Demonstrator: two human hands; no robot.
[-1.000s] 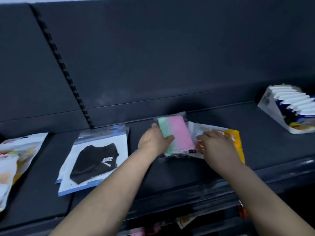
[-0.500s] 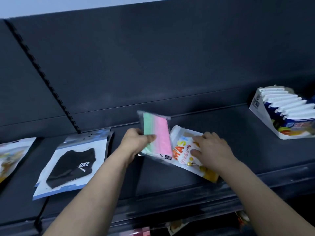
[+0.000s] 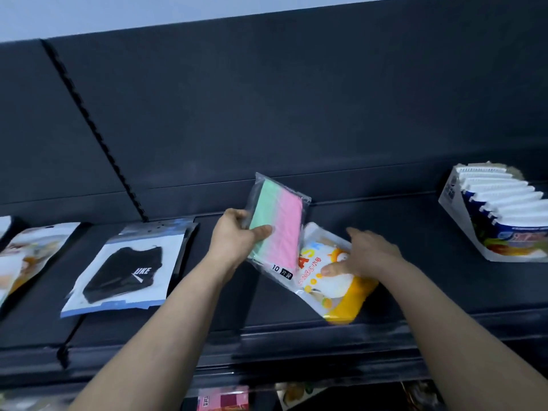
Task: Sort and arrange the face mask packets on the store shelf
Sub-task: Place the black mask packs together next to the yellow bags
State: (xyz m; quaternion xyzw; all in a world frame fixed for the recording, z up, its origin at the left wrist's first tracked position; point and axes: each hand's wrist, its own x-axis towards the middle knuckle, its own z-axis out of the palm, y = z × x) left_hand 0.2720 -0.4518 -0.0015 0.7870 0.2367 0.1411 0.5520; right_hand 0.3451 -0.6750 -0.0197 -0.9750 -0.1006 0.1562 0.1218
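**Pastel packet (image 3: 277, 229) raised in the left hand (image 3: 237, 241), cartoon packet (image 3: 335, 292) pressed under the right hand (image 3: 370, 253)**

The dark shelf (image 3: 430, 262), matt and flat, runs beneath both hands. A dark back panel (image 3: 296, 99) rises beyond the fingertips, and a slotted upright strip (image 3: 95, 129) climbs away up and to the left of them. Well to the right of the right fingers stands a tilted white card display box (image 3: 453, 200) holding a row of white-topped packs. Left of the left knuckles a glossy white-and-blue black mask packet (image 3: 124, 268) lies flat on the shelf. Beyond it, at the frame's edge, lies a pale printed packet (image 3: 26, 256) (its print too blurred to read).

The cartoon packet is a shiny yellow-and-white film rectangle set askew on the shelf. The right fingers lie straight across its upper part with the thumb flat on its face, pressing rather than gripping.

The pastel packet is a clear crinkled sleeve of flat green and pink masks, tilted up off the shelf. The left thumb lies across its green front and the fingers curl behind its left edge. Its lower corner overlaps the cartoon packet, just beside the right thumb.
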